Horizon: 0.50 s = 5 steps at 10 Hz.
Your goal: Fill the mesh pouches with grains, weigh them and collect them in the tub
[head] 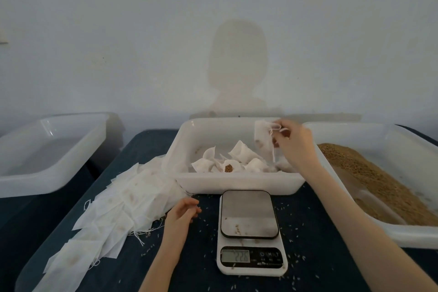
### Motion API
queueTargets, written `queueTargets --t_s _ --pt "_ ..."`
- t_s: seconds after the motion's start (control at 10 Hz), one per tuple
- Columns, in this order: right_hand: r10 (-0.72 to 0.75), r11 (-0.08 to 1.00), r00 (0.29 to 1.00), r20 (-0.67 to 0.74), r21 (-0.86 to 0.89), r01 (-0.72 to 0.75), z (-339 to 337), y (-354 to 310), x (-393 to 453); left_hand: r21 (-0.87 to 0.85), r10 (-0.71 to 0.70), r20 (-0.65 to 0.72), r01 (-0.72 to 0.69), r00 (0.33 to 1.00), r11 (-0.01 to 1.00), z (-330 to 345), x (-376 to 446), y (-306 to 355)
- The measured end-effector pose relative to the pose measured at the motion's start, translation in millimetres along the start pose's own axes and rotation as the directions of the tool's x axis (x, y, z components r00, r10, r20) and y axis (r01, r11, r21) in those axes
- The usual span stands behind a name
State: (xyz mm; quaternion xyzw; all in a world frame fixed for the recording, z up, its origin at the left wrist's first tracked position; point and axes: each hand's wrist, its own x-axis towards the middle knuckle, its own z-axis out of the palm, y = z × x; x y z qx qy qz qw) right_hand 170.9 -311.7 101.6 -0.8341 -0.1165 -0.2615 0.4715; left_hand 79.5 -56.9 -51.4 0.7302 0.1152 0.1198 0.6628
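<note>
The right hand reaches far out, arm stretched toward 1 o'clock, and hangs over the right end of the middle tub. Its fingers pinch the string at the top of a white mesh pouch — the pouch dangles above the tub, not yet inside it. Down in the tub lie more filled pouches, piled together; one shows brown grains at its mouth.

The left hand sits low at 9 o'clock from the scale, just beside the heap of flat empty pouches. Its fingers are loosely curled and hold nothing.

The scale stands in front of the middle tub, at 6 o'clock from it, and its plate is bare but for a few grains. The big tub of grains is at 3 o'clock — the right arm crosses its near corner. Another tub waits at 9 o'clock. Loose grains dot the dark table.
</note>
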Motion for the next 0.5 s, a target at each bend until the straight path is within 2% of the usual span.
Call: queueTargets --t_s 0.1,0.2,0.3,0.4,0.5 --pt "-0.028 0.950 0.992 0.123 -0.304 0.065 5.7 17.8 14.9 -0.017 -0.010 -0.038 0.009 0.999 1.000 -0.8 -0.3 -1.2" --pt "0.270 0.798 0.863 0.428 -0.600 0.048 23.5 49.1 11.2 -0.009 -0.016 -0.066 0.015 0.998 1.000 -1.2 0.0 -1.0" --pt "0.360 0.846 0.775 0.519 -0.533 -0.036 23.2 65.2 8.1 -0.002 -0.014 -0.067 0.014 0.998 1.000 -1.3 0.4 -2.7" --pt "0.387 0.838 0.759 0.523 -0.543 -0.052 13.4 59.1 9.1 0.025 -0.013 -0.050 0.015 0.999 1.000 -0.4 1.2 -2.9" --pt "0.297 0.862 0.864 0.406 -0.504 -0.059 -10.8 44.5 8.3 0.024 0.020 -0.074 -0.019 0.997 1.000 1.8 -1.4 2.1"
